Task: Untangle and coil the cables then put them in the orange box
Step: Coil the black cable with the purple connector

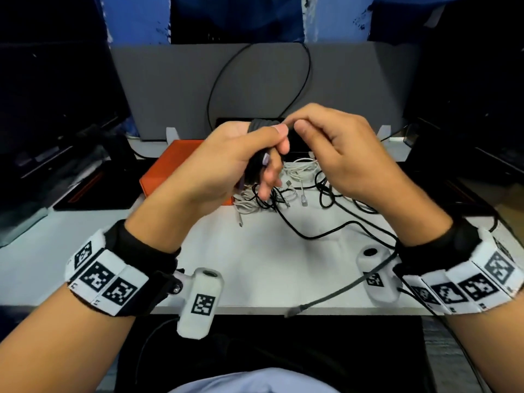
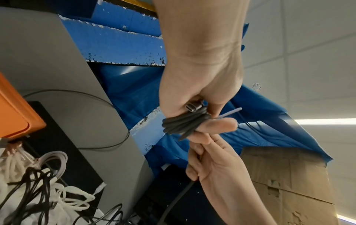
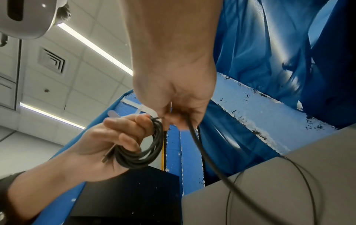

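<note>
Both hands are raised over the middle of the table. My left hand grips a small coil of dark grey cable with its USB-C plug tucked against the palm. My right hand touches the left and pinches the same cable's strand right beside the coil. From the right hand the loose tail runs downward. The orange box sits on the table behind my left hand. A tangle of white and black cables lies to its right.
A grey partition panel stands behind the table, with a thin black cable looping across it. Dark equipment flanks the white table on both sides. A dark grey cable end hangs near the table's front edge.
</note>
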